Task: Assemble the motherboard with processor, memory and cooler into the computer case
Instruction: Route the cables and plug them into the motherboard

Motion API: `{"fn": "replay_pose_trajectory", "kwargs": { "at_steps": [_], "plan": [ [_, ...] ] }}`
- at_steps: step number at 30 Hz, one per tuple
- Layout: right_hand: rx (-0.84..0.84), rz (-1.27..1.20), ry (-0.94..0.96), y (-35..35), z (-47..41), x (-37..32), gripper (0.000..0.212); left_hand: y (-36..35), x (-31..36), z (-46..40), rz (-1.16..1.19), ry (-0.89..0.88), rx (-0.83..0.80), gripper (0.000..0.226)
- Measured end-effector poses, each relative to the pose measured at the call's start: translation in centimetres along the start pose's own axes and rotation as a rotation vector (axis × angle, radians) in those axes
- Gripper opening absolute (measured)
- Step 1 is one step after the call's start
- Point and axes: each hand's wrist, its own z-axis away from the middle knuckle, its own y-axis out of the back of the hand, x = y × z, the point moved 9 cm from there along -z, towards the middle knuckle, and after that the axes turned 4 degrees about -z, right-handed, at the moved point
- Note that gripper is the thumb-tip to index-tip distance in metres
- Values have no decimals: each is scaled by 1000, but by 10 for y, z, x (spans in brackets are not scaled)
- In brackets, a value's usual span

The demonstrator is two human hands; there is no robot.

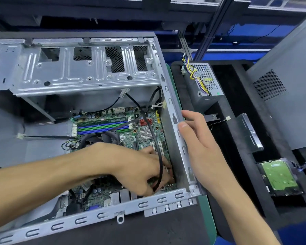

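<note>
The computer case [88, 75] is seen lying open on the worktop [166, 228], and the motherboard [145, 131] is seated flat on its floor, toward the right wall. Blue and green memory slots [102, 127] are shown across the board's far part, with the cooler [102, 137] just below them, partly covered by the left forearm. The left hand [140, 167] is reached down over the board's near right corner; its fingers [166, 167] are curled at the board edge beside the case wall, though what the grip has hold of cannot be told. A black cable [157, 156] is looped across the back of that hand. The right hand [198, 137] is set on the case's right rim, thumb laid along the metal edge and fingers [193, 115] wrapped around its outer side. Beyond the case, a power supply [203, 85] and a hard drive [281, 177] are resting on black foam [237, 138].
</note>
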Motion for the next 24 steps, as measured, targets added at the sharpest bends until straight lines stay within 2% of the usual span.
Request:
{"fn": "replay_pose_trajectory", "kwargs": {
  "at_steps": [3, 5, 7, 11, 14, 18, 24],
  "plan": [
    [5, -19, 9, 1, 0, -1, 23, 31, -10, 0, 294, 78, 202, 6],
    [8, -33, 12, 1, 0, -1, 22, 51, -29, 2, 269, 175, 418, 12],
    [8, -36, 18, 1, 0, -1, 22, 56, -42, 2, 223, 264, 541, 17],
    [14, -57, 36, 1, -2, 0, 21, 45, -42, -9, 224, 299, 577, 25],
    [19, -72, 39, 2, -3, 1, 20, 46, -40, -6, 252, 294, 619, 12],
    [23, -88, 40, 2, -4, 3, 19, 37, -41, -7, 244, 347, 604, 24],
    [26, -84, 62, 2, -5, 2, 18, 20, -45, -11, 336, 386, 643, 16]
  ]
}}
